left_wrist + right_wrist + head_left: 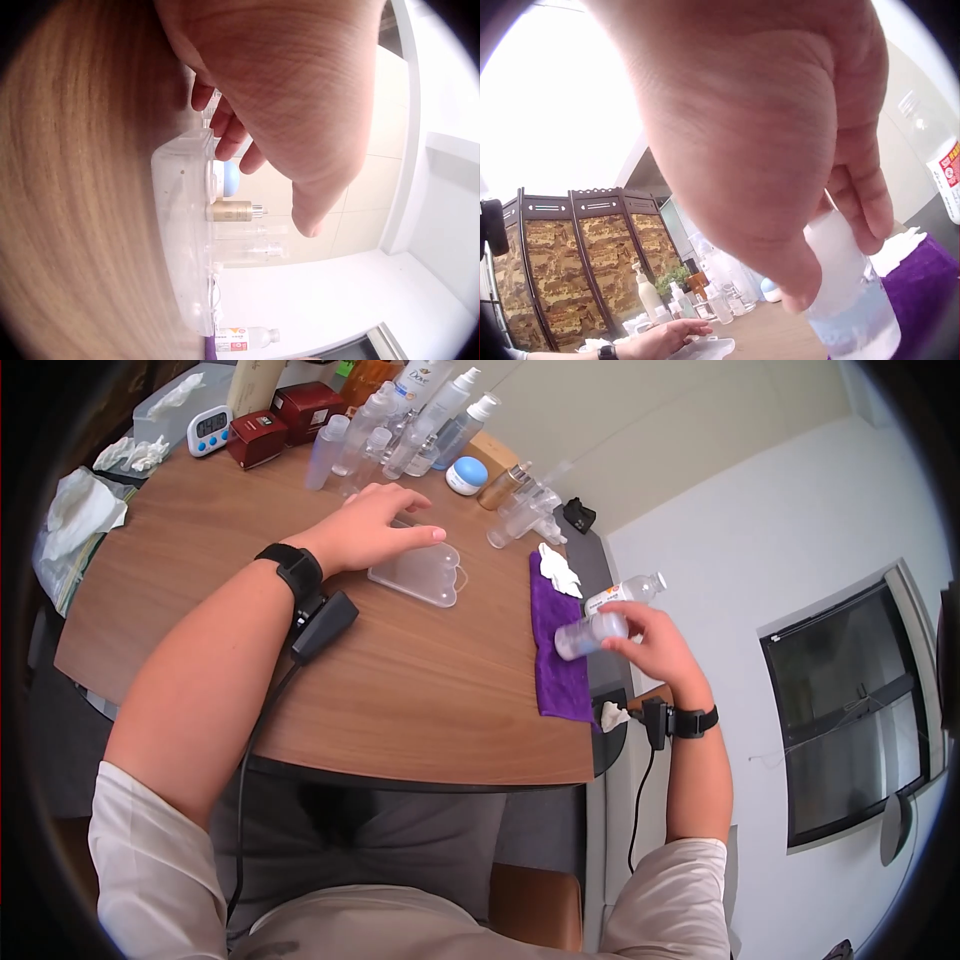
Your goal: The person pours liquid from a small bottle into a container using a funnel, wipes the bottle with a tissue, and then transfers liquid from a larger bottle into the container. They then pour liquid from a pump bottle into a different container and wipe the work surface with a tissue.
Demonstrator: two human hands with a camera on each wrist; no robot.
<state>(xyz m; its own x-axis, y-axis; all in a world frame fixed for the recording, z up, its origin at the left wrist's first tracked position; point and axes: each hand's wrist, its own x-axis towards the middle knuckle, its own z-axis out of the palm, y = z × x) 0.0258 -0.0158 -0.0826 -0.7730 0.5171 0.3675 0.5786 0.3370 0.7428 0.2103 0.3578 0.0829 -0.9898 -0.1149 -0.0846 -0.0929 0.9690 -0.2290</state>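
Leftward in the head view, a white timer (210, 430), digits too small to read, beside dark red boxes (257, 440). Next, behind clear bottles (325, 460), a white bottle (416, 382) plainly marked "Dove". Nearer, the left hand (375, 525), fingers loosely extended and gripping nothing, over a clear scalloped case (420, 577) on the wooden surface (170, 560); contact impossible to tell. Farther right, a blue-lidded jar (466, 474) and a gold bottle (502, 488). Toward the surface's right edge, a purple cloth (562, 685) with white tissue (558, 572); at the cloth, roughly upright, a cloudy bottle (588, 637) pinched between thumb and fingers of the right hand (655, 645). Just behind, a transparent labelled bottle (625, 592), its small print unreadable. From the left wrist, the case's side wall and a red patch on that label. From the right wrist alone, a patterned folding screen (592, 262).
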